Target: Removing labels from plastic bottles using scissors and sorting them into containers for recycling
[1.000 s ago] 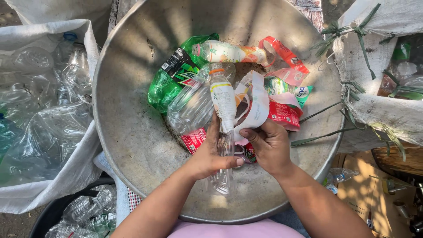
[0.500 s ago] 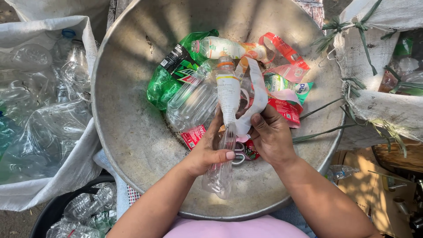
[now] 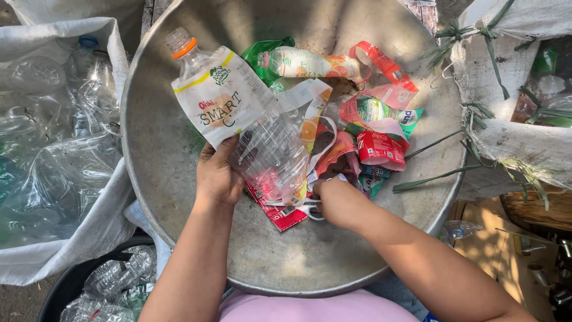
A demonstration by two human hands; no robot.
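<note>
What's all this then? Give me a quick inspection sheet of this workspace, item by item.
Surface: big grey metal basin, dented, dusty.
Job's things: clear plastic bottle with orange neck ring, its white label hanging loose.
Clutter: torn red, pink and green labels; another bottle at the far side.
Hands: left hand grips the bottle; right hand rests on scissors.
Cables: nothing seen.
Surroundings: white sack of clear bottles to the left, woven sack to the right.
</note>
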